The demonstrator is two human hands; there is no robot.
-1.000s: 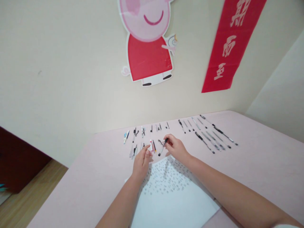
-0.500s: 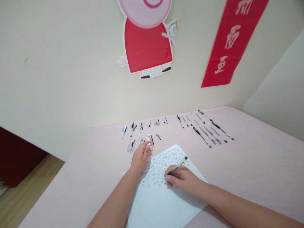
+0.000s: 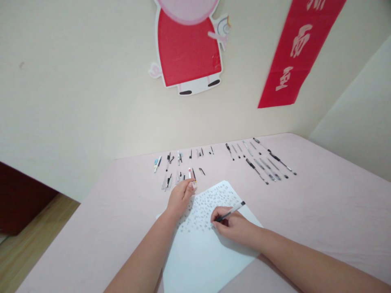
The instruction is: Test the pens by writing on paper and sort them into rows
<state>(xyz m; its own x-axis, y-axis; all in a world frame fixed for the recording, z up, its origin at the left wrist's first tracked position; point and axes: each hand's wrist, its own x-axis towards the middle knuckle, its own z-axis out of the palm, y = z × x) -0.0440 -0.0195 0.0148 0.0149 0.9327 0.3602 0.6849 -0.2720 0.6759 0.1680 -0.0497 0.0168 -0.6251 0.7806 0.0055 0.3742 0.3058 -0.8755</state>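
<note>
My right hand (image 3: 236, 224) grips a clear-barrelled pen (image 3: 235, 208) with a black end. Its tip is down at the paper, partly hidden by my fingers. The white sheet of paper (image 3: 198, 260) lies at an angle before me, its upper half covered with rows of small dark handwriting. My left hand (image 3: 181, 196) rests at the sheet's upper left edge, fingers stretched forward and apart from the thumb. Just beyond its fingertips lie a white and red pen (image 3: 190, 173) and a thin dark pen part (image 3: 193, 174).
Pens and pen parts, among them a black cap (image 3: 202, 171), lie in rows along the far left of the pink-covered table (image 3: 100, 228). More black and clear pens (image 3: 257, 171) lie at the far right. Behind the table rises a wall (image 3: 91, 101) with a cartoon cutout (image 3: 189, 49) and red banner (image 3: 293, 61).
The pen in my right hand leans lower, its top end further right. My left hand stays at the paper's edge. The view has shifted slightly.
</note>
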